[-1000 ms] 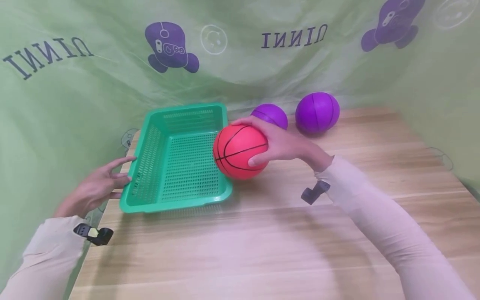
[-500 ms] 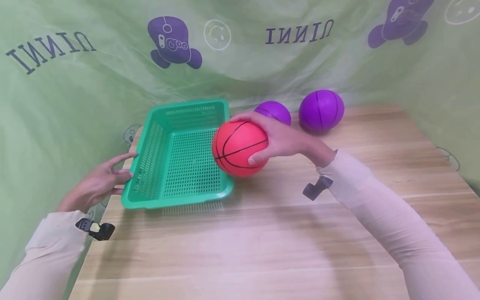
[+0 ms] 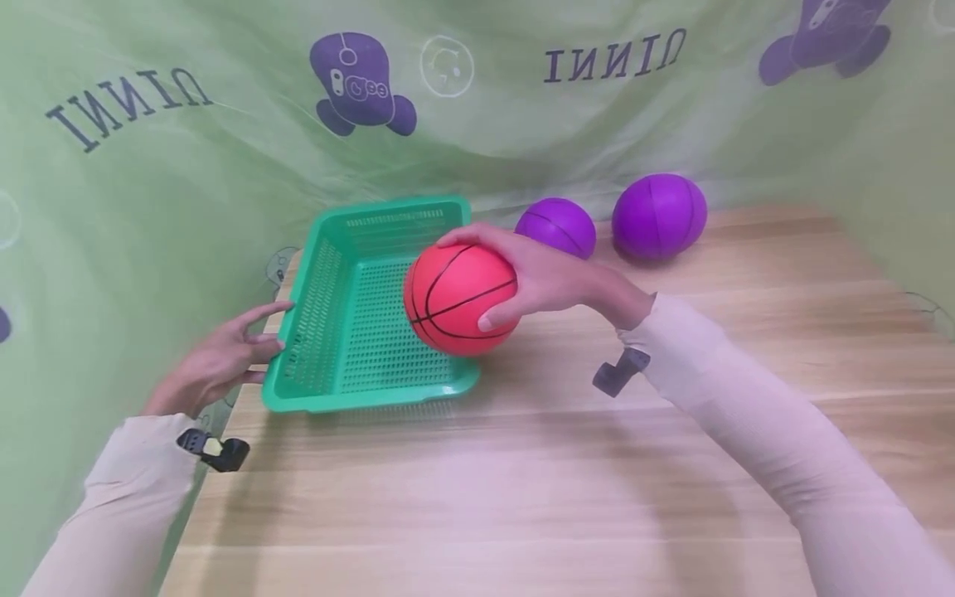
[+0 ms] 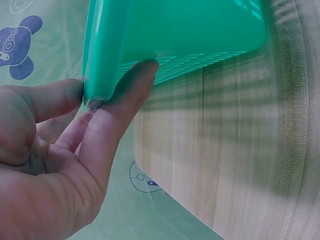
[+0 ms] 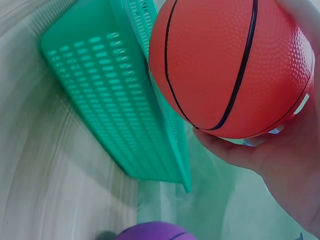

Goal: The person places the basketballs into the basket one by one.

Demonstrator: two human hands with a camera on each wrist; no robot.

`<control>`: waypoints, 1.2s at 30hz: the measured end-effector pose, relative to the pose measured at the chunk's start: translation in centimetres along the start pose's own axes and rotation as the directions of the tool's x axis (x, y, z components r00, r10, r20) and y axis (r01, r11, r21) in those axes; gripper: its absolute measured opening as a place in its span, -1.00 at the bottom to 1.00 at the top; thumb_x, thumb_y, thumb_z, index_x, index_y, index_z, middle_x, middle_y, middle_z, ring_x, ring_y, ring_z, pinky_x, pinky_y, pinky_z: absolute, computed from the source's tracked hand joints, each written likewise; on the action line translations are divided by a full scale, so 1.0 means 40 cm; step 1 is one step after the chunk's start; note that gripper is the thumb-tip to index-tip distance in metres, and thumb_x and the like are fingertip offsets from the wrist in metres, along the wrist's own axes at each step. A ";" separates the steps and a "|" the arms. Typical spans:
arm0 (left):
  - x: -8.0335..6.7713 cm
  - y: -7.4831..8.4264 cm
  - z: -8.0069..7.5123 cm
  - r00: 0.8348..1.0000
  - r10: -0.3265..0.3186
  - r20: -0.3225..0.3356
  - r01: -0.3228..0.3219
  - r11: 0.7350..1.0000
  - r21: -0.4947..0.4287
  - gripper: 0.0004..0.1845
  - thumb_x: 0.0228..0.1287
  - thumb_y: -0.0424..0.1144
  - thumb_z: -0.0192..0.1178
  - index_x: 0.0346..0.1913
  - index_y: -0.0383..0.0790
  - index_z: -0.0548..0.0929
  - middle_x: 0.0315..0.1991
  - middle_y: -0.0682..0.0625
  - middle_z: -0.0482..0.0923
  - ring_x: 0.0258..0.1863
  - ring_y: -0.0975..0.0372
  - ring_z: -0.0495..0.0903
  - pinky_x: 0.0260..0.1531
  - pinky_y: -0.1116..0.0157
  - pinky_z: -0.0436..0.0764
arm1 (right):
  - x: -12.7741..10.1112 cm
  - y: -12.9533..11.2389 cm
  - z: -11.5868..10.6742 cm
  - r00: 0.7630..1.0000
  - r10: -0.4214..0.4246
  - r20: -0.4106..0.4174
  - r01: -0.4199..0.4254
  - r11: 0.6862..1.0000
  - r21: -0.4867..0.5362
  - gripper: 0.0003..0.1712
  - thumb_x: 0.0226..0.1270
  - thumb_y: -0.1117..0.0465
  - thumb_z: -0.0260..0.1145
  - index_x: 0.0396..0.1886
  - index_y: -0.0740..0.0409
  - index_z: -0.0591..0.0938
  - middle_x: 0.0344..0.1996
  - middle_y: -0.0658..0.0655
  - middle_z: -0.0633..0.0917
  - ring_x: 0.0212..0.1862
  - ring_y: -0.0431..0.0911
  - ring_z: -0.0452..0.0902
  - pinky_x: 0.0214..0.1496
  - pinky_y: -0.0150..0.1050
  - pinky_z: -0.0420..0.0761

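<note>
A red toy basketball [image 3: 458, 303] with black lines is held in my right hand [image 3: 548, 278], fingers over its top and thumb on its near side. It overlaps the right rim of a green plastic basket [image 3: 373, 402] in the head view. From the right wrist, the ball [image 5: 220, 65] shows above the basket's slotted side wall [image 5: 105, 95]. My left hand [image 3: 224, 356] is at the basket's left rim. The left wrist view shows that hand [image 4: 75, 135] pinching the rim [image 4: 102, 55], thumb on one face and fingers on the other.
Two purple balls sit at the back of the wooden table [image 3: 477, 514]: one ball [image 3: 559, 225] behind my right hand, the other ball [image 3: 660, 217] farther right. A green printed cloth [image 3: 507, 116] hangs behind and on both sides.
My right hand has carried the red basketball left, farther over the basket's right rim. My left hand stays at the left rim. The head view has shifted slightly.
</note>
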State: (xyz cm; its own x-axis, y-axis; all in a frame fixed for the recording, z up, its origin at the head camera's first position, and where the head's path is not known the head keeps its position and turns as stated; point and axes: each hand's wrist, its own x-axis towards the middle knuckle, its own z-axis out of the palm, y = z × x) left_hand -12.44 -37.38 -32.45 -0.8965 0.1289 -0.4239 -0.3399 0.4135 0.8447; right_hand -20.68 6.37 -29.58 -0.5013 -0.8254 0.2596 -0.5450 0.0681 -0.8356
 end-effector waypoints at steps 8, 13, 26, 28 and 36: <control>-0.004 0.002 0.003 1.000 0.000 -0.025 -0.001 0.999 -0.032 -0.20 0.47 -0.54 -0.07 0.63 0.00 -0.08 0.14 -0.33 0.51 -0.08 0.08 0.67 -0.09 0.04 0.70 | 0.045 -0.001 0.035 0.998 -0.044 0.041 0.045 0.998 -0.031 0.01 -0.01 0.03 0.63 0.44 -0.18 0.32 0.28 -0.15 0.41 0.19 -0.14 0.47 0.06 -0.15 0.66; 0.001 0.001 0.006 1.000 0.012 -0.026 -0.012 1.000 -0.028 -0.20 0.48 -0.53 -0.06 0.63 0.01 -0.07 0.23 -0.43 0.41 -0.06 0.05 0.67 -0.08 0.04 0.69 | 0.067 0.002 0.067 0.991 -0.091 0.093 0.096 0.995 -0.042 -0.01 0.00 0.02 0.62 0.44 -0.13 0.34 0.29 -0.12 0.36 0.27 -0.15 0.34 0.05 -0.18 0.66; 0.002 0.006 0.003 0.999 0.013 -0.032 -0.014 0.998 -0.054 -0.19 0.46 -0.56 -0.07 0.63 0.01 -0.07 0.15 -0.37 0.50 -0.09 0.05 0.68 -0.10 0.02 0.70 | 0.115 0.033 0.126 0.984 -0.081 0.160 0.095 0.992 -0.084 -0.04 -0.01 -0.02 0.61 0.42 -0.16 0.39 0.26 -0.09 0.32 0.31 -0.14 0.21 0.06 -0.24 0.64; 0.003 0.006 0.000 1.000 0.016 -0.026 -0.018 0.998 -0.056 -0.19 0.47 -0.55 -0.07 0.63 0.01 -0.07 0.12 -0.34 0.54 -0.10 0.06 0.69 -0.11 0.02 0.70 | 0.120 0.036 0.129 0.984 -0.071 0.165 0.087 0.992 -0.091 -0.04 -0.01 -0.01 0.62 0.42 -0.16 0.38 0.27 -0.08 0.32 0.30 -0.14 0.23 0.05 -0.25 0.64; 0.008 0.003 -0.003 1.000 0.009 -0.028 -0.010 0.999 -0.043 -0.20 0.48 -0.54 -0.06 0.63 0.02 -0.06 0.20 -0.41 0.46 -0.10 0.06 0.69 -0.12 0.02 0.70 | 0.132 0.049 0.151 0.981 0.023 0.193 0.024 0.971 -0.237 0.00 -0.05 -0.05 0.63 0.43 -0.24 0.37 0.33 0.01 0.25 0.31 -0.08 0.19 0.02 -0.29 0.62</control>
State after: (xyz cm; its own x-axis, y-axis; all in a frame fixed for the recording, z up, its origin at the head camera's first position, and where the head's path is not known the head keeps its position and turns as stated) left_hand -12.80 -37.38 -32.45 -0.9069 0.1074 -0.4075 -0.3431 0.3732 0.8620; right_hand -20.33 -1.24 -32.77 -0.3746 -0.9163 0.1416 -0.7006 0.1797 -0.6906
